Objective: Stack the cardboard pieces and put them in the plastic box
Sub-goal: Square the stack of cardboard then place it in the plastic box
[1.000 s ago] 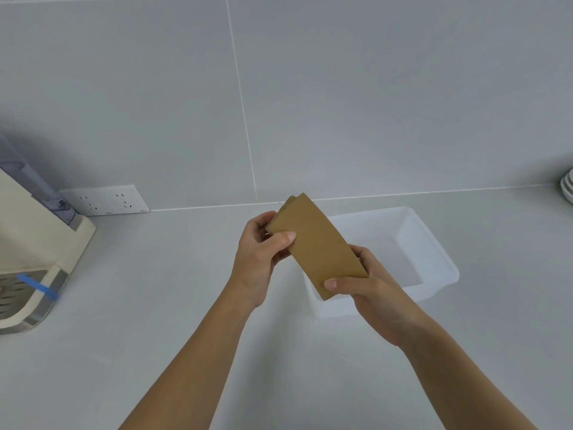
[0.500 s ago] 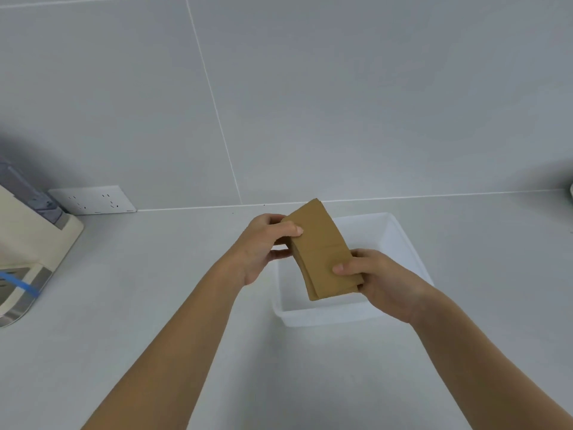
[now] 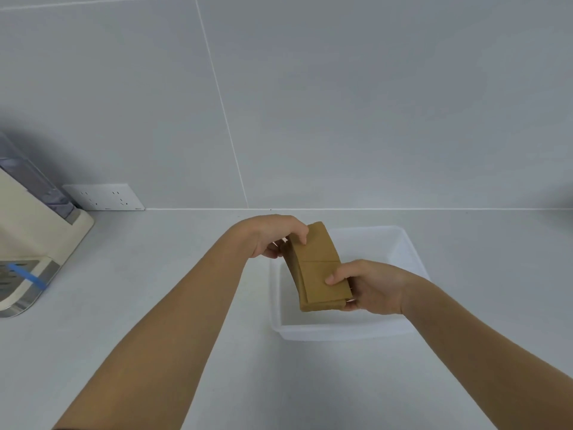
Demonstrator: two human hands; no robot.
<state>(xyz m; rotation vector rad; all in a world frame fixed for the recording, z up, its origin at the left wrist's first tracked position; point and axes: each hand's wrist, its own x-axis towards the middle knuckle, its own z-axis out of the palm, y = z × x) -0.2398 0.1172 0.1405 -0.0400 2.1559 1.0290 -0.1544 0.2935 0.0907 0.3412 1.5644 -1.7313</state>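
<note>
A stack of brown cardboard pieces is held between both hands above the translucent white plastic box. My left hand grips the stack's far end, thumb on top. Around the near right corner my right hand is closed, thumb pressing the top piece. The stack hangs over the left part of the box and its layered left edge shows. The inside of the box looks empty where it is visible.
The box rests on a grey countertop against a grey tiled wall. A cream appliance with a metal tray and blue tape stands at the far left. A white wall socket sits behind it.
The stack has moved from in front of the box's left edge to over its inside and sits lower. The pieces look more squared up. The view has shifted, so the box appears more central.
</note>
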